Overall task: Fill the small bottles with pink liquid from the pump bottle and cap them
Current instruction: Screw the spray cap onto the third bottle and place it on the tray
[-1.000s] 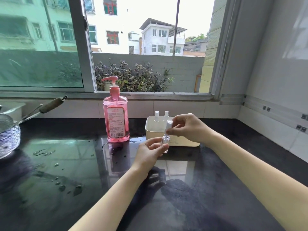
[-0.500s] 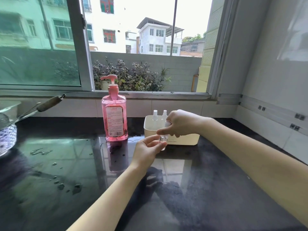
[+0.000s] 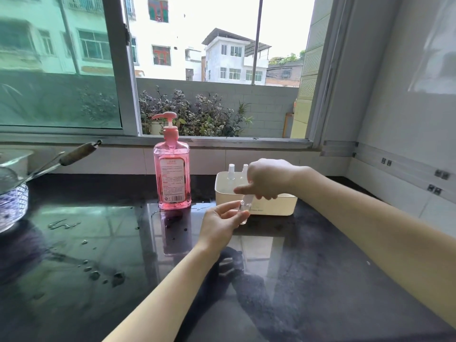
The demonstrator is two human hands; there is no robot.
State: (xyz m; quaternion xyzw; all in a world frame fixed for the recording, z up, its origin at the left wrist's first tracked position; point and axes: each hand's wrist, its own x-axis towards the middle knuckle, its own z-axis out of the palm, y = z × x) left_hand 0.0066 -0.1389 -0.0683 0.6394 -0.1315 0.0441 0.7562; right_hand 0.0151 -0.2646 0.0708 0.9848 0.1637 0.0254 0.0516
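Observation:
A small clear bottle [image 3: 244,210] stands upright just above the black counter, in front of the white box [image 3: 271,207]. My left hand [image 3: 220,224] grips its lower body between thumb and fingers. My right hand [image 3: 267,178] comes down from above and closes on its top, hiding the cap. Two more small capped bottles [image 3: 231,171] stand in the box, behind my right hand. The pink pump bottle [image 3: 172,169] stands upright to the left of the box, untouched.
Water drops and a small puddle [image 3: 63,224] lie on the glossy counter at left. A patterned glass bowl [image 3: 11,206] with a strainer handle [image 3: 74,154] sits at the far left edge. Window sill and tiled wall lie behind.
My right hand has dropped lower onto the top of the small bottle, now covering the cap. My left hand has kept its hold on the bottle's body.

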